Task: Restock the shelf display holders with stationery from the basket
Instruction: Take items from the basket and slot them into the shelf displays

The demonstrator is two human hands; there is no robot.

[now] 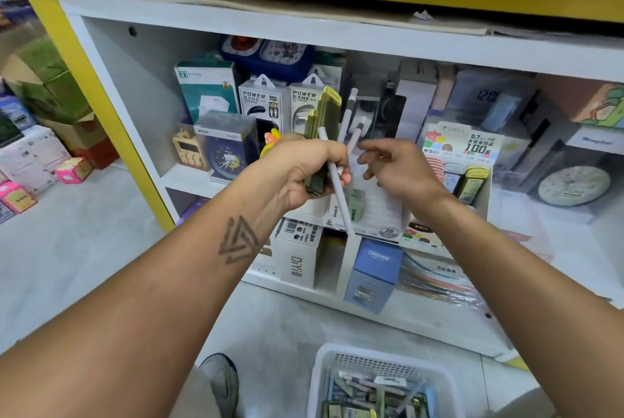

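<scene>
My left hand (pixel 305 171) grips a bundle of stationery: several olive-green lead cases (pixel 327 113) and several white pens (pixel 337 196). It is raised in front of the shelf. My right hand (pixel 393 169) hovers just right of the bundle with relaxed fingers near the pen tips, holding nothing. Behind the hands stands a white display holder (pixel 374 215) with a few green cases in it. To its right is a colourful lead display holder (pixel 472 161). The white basket (pixel 381 384) with more stationery sits on the floor at the bottom.
The white shelf (pixel 337 36) holds power bank boxes (pixel 263 103), alarm clocks (pixel 574 186) and other boxes. A blue box (pixel 374 274) and a white box (pixel 299 255) stand on the lower ledge. Cardboard cartons (pixel 50 86) pile up at the left. My shoe (pixel 221 380) is beside the basket.
</scene>
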